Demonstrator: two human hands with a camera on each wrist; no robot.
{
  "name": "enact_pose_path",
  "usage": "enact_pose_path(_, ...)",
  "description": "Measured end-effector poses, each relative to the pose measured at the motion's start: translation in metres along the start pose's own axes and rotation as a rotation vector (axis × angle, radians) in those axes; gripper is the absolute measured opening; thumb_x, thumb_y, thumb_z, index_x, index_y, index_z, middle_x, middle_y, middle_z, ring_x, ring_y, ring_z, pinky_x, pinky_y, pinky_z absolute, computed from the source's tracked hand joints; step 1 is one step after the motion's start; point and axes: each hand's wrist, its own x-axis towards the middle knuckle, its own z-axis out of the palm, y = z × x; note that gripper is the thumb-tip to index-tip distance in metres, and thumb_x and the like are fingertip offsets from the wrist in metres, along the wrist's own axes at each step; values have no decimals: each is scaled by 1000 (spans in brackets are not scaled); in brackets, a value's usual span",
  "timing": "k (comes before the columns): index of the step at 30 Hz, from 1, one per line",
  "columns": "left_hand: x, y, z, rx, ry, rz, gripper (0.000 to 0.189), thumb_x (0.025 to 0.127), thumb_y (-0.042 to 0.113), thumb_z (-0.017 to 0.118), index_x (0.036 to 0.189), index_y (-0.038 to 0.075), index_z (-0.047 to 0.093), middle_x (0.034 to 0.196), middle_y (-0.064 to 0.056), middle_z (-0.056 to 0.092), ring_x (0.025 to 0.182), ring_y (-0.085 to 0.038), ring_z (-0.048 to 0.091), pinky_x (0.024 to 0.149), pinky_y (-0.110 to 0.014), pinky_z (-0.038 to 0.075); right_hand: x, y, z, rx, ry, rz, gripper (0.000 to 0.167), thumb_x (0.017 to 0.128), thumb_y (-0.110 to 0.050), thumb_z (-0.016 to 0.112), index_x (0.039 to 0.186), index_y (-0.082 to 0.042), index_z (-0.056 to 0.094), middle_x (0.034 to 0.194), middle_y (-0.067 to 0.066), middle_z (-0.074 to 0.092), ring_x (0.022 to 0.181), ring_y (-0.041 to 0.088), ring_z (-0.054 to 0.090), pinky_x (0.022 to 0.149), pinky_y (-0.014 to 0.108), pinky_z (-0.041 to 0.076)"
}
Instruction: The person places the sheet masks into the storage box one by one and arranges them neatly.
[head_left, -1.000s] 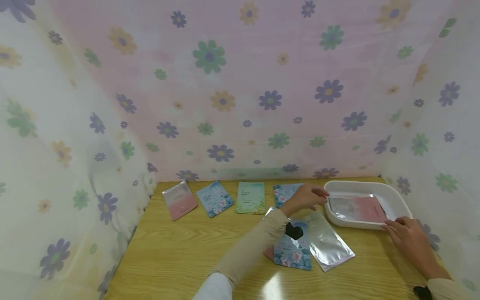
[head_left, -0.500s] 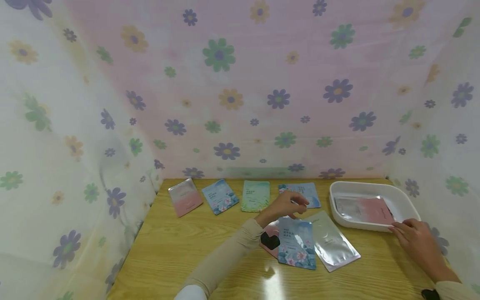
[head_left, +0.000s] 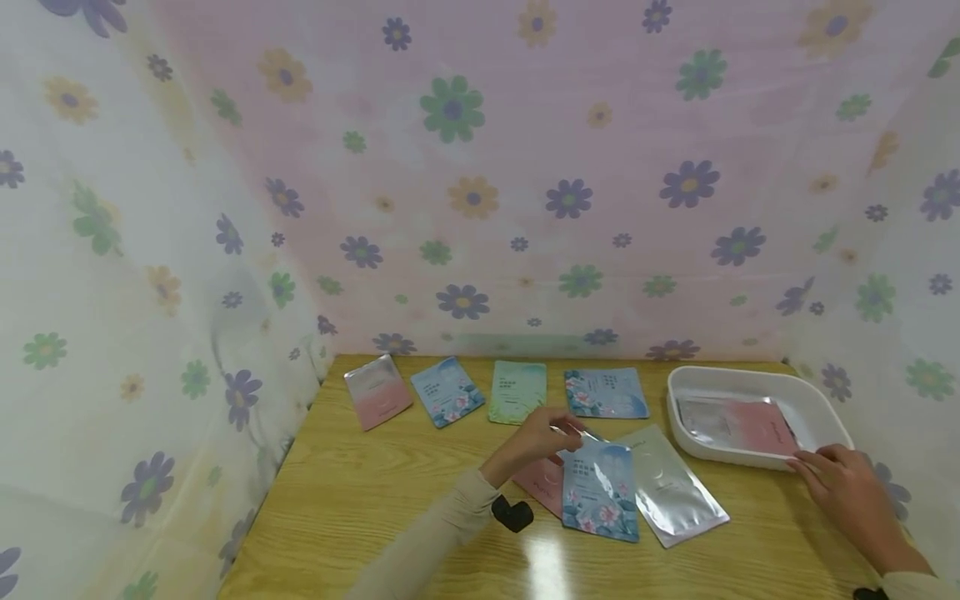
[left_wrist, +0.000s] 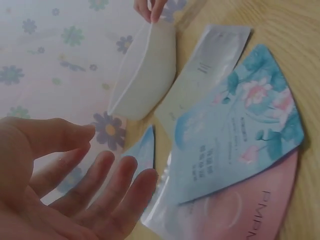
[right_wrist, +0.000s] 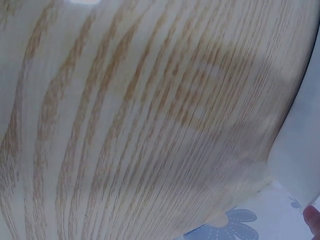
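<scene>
My left hand [head_left: 542, 437] hovers at the top edge of a blue floral sheet mask packet [head_left: 602, 493], its fingers relaxed. In the left wrist view a gap shows between those fingers [left_wrist: 122, 182] and the packet [left_wrist: 240, 120]. Beneath the blue packet lies a pink-and-silver packet [head_left: 542, 487], partly covered. A silver packet [head_left: 678, 492] lies to the right, its corner tucked beside the blue one. My right hand [head_left: 843, 483] pinches the near right rim of a white plastic basin [head_left: 832, 417]. Inside the basin rests a pink-and-silver packet [head_left: 757, 425].
Along the table's back edge lie a pink-and-silver packet [head_left: 378, 393], a blue one [head_left: 447, 392], a green one [head_left: 517, 387] and a blue one turned sideways [head_left: 607, 393]. Floral cloth [head_left: 510, 167] hangs behind and at both sides of the wooden table [head_left: 390, 492].
My left hand has moved left and nearer, from the basin's left rim to above the blue packet. My right hand keeps its hold on the basin's rim. The head view has shifted slightly.
</scene>
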Motion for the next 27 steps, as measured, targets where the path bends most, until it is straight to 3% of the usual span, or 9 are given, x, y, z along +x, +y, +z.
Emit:
enact_pose_path(7,-20,-18,7,-43,82,-44,20,86,7,67,106,0,67,89,-5,64,84,-39,65,60,-49,56,-2,3,2,-42,-12,16,17,75,-14,78,77,2,71,74,21,54,64,40,47,55,54,38)
enact_pose_path(13,-35,-32,18,-37,152,-126,20,82,4,70,100,-3,67,81,-3,64,72,-33,66,55,-41,56,-2,3,3,-27,13,-10,17,78,-15,76,76,1,71,72,22,54,63,41,47,55,55,37)
enact_pose_path(18,-45,-41,26,-50,210,-166,18,80,1,71,97,-3,66,76,-4,64,61,-31,65,48,-38,55,-1,-1,2,-48,-10,23,17,78,-13,76,77,2,70,74,23,54,64,42,47,55,55,38)
enact_pose_path(27,-54,-59,47,-19,345,-78,19,70,-7,75,84,-4,63,69,-1,60,51,-11,56,35,-26,46,0,1,2,-29,21,-13,33,87,-29,69,76,2,70,73,24,54,63,43,48,55,57,38)
